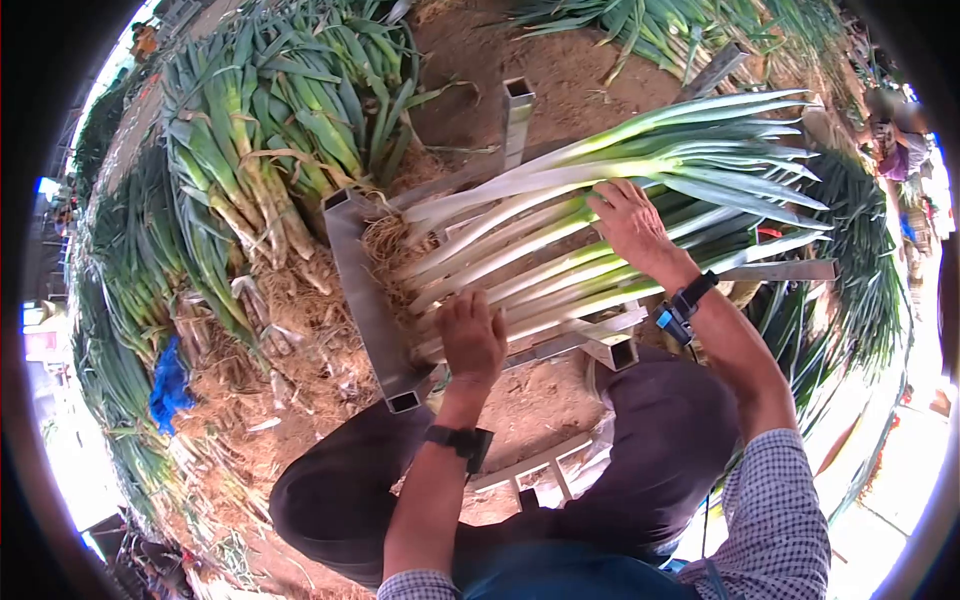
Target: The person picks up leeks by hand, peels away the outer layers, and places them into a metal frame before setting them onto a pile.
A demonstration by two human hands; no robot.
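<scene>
Several long green onions [540, 275] lie side by side across a metal frame [357, 290], white root ends at the left and green leaves to the right. My left hand [470, 335] is closed over the white stalks near the roots, its fingertips partly hidden among them. Further along, my right hand [632, 228] curls its fingers over the stalks where white turns green. A dark band circles each wrist. Dry, stringy roots [385, 245] hang at the frame's left bar.
Heaped green onions [260, 130] stand at the left, with more bundles [690, 30] at the back and others [860, 250] at the right. Square metal posts [516, 125] rise from the frame. A blue scrap [170, 385] lies on the left pile. My knees flank the frame's near side.
</scene>
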